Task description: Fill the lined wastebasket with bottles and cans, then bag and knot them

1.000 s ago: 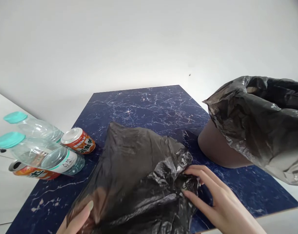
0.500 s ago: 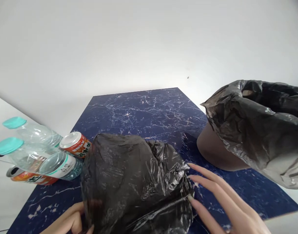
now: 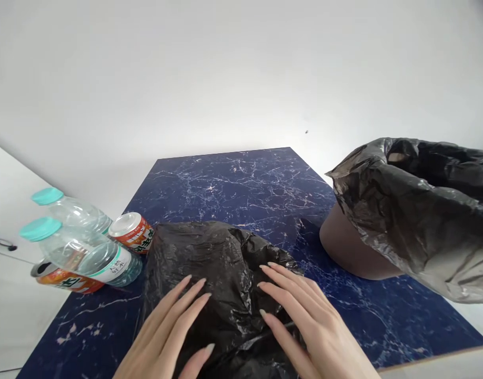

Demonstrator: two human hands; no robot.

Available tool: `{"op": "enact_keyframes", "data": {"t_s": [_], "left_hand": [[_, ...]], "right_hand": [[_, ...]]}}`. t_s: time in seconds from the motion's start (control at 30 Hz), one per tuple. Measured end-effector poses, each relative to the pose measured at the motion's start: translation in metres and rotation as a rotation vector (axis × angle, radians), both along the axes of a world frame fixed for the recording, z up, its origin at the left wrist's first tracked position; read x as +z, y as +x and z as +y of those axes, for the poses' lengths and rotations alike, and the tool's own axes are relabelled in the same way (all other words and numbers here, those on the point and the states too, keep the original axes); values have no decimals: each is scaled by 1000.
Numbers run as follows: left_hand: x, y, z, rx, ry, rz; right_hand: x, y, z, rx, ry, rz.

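Observation:
A crumpled black plastic bag (image 3: 209, 252) lies on the near part of the blue marbled tabletop, its lower part running out of view. My left hand (image 3: 166, 337) rests over the left half of the bag, fingers stretched out and thumb apart. On the bag's right side lies my right hand (image 3: 304, 316), its fingers spread and fingertips on the plastic. Neither hand is closed around anything. What, if anything, is inside the bag cannot be seen.
Left of the bag stand two clear bottles with turquoise caps, a nearer bottle (image 3: 107, 258) and a farther bottle (image 3: 77, 213), plus an upright orange can (image 3: 136, 234) and another can (image 3: 69, 279). A brown bin (image 3: 344, 242) lined with a black bag (image 3: 403, 210) stands right, before a white wall.
My left hand has come from the bag's left edge onto its top and opened. My right hand has moved left onto the bag, pressing its right side inward. The view has shifted slightly.

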State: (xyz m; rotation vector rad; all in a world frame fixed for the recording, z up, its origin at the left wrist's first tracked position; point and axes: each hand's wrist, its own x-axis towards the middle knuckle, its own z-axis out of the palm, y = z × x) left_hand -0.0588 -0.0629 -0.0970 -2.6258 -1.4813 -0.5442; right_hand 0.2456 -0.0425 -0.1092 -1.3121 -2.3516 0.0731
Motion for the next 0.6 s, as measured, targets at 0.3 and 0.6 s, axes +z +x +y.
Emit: {"op": "enact_keyframes", "data": {"t_s": [0.3, 0.6], "left_hand": [[-40, 4, 58, -55, -235, 182], [-29, -23, 52, -61, -180, 103]], "right_hand": [[-39, 19, 23, 9, -396, -66], [-37, 63, 33, -48, -406, -11]]}}
